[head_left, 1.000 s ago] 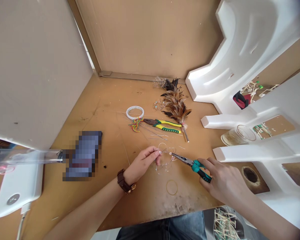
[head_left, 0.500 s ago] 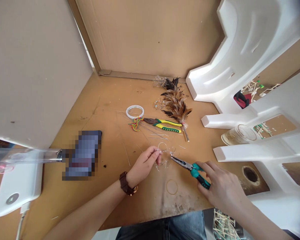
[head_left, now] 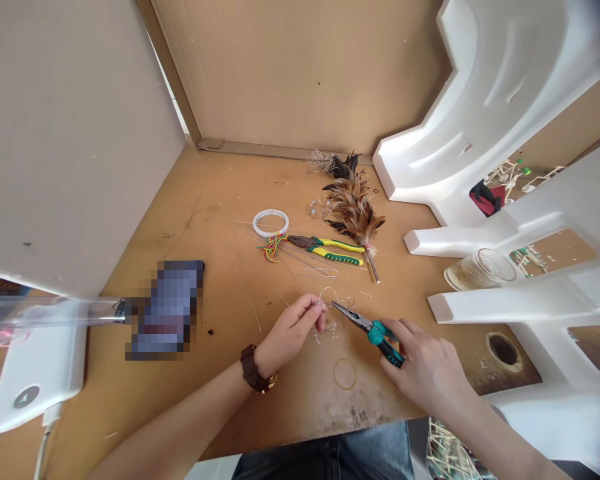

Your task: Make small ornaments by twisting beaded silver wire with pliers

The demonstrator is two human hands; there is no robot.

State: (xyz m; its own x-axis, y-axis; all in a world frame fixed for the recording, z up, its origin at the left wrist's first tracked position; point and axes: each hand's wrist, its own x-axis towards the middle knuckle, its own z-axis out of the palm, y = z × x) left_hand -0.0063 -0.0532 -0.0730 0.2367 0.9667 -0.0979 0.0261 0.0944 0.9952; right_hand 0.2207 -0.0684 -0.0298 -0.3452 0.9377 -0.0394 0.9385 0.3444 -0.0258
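My left hand (head_left: 295, 328) pinches a thin curved wire (head_left: 329, 291) between thumb and fingers, low over the middle of the table. A small tangle of fine wire (head_left: 334, 328) shows beside its fingertips. In my right hand (head_left: 423, 360) are long-nose pliers (head_left: 375, 331) with teal and black handles. Their tips point left, close to the wire at my left fingertips; whether they touch it I cannot tell. A thin yellowish ring (head_left: 345, 374) lies on the table below the pliers.
Beyond my hands lie yellow-green pliers (head_left: 325, 250), a white tape ring (head_left: 271, 223), coloured threads (head_left: 273, 247), loose wires and a feather bundle (head_left: 353, 200). A phone (head_left: 166, 307) is at the left. At the right, a glass (head_left: 480, 269) stands by a white plastic frame (head_left: 460, 308).
My right hand has moved left with the teal pliers, bringing their tips nearer my left fingertips. My left hand has stayed nearly in place, still holding the wire.
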